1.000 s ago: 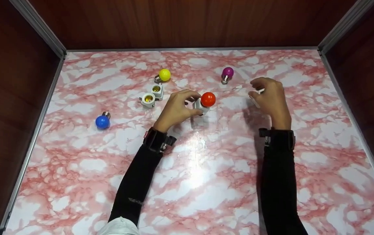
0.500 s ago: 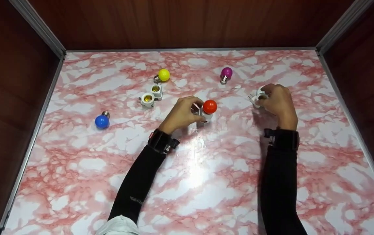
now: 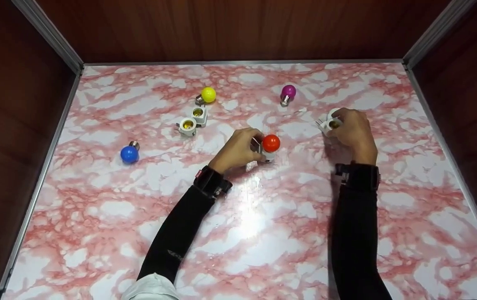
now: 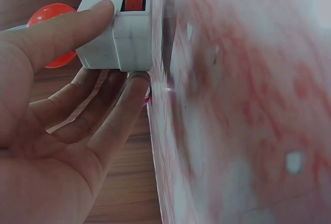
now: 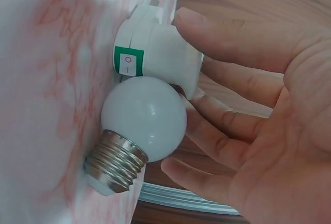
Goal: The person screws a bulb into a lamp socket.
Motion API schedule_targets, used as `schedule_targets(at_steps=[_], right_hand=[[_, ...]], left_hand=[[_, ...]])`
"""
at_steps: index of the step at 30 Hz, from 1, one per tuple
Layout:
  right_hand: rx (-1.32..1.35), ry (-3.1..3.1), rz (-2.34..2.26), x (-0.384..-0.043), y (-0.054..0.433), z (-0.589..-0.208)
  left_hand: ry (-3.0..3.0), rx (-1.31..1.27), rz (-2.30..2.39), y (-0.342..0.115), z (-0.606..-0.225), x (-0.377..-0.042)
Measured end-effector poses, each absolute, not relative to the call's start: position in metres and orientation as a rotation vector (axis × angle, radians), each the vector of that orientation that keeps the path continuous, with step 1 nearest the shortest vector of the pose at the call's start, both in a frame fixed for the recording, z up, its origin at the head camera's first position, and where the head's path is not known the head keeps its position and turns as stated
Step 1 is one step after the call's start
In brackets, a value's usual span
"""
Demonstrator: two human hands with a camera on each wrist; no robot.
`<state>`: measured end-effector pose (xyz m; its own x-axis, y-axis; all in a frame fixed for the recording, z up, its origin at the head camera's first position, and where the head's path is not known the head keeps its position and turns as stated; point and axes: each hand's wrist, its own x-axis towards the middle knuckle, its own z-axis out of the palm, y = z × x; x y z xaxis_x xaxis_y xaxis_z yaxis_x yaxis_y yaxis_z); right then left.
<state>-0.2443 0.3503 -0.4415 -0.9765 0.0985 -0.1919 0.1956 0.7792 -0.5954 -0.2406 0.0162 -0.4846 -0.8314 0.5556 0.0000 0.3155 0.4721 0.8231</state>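
Observation:
My left hand (image 3: 240, 148) holds a white lamp socket (image 4: 116, 35) with a red switch, thumb on one side and fingers on the other. A red bulb (image 3: 271, 143) sits in this socket, which stands right at the tabletop. Over on the right, my right hand (image 3: 355, 131) grips a round white lamp socket (image 5: 160, 48) with a green-framed switch. Its brass-coloured opening and metal prongs show in the head view. A white bulb (image 5: 145, 118) with a bare metal screw base lies beside that socket, hidden under the hand in the head view.
Two white sockets, a round one (image 3: 188, 126) and a square one (image 3: 199, 116), stand left of centre. A yellow bulb (image 3: 208, 95) lies behind them, a blue bulb (image 3: 129, 154) at left, a purple bulb (image 3: 288, 91) at the back. Dark wood-grain panels (image 3: 238, 31) border the marbled table.
My left hand has moved right and toward the front with the red-bulbed socket. My right hand has shifted slightly right and now grips the round socket.

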Motion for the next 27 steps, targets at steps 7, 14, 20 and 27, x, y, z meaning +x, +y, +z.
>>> schedule_targets(at_steps=[7, 14, 20, 27], right_hand=[[0.221, 2.809, -0.978, -0.2452, 0.3525, -0.4425], [0.212, 2.816, -0.984, -0.2446, 0.3523, -0.4457], [0.224, 2.809, -0.999, -0.2434, 0.3515, -0.4486], [0.230, 2.767, -1.008, -0.2470, 0.3556, -0.4485]], left_hand=[[2.473, 0.767, 1.254, 0.0193, -0.4895, -0.2395], [2.494, 0.780, 1.221, 0.0204, -0.4905, -0.2387], [2.479, 0.750, 1.218, 0.0196, -0.4903, -0.2383], [2.429, 0.747, 1.228, 0.0151, -0.4871, -0.2408]])
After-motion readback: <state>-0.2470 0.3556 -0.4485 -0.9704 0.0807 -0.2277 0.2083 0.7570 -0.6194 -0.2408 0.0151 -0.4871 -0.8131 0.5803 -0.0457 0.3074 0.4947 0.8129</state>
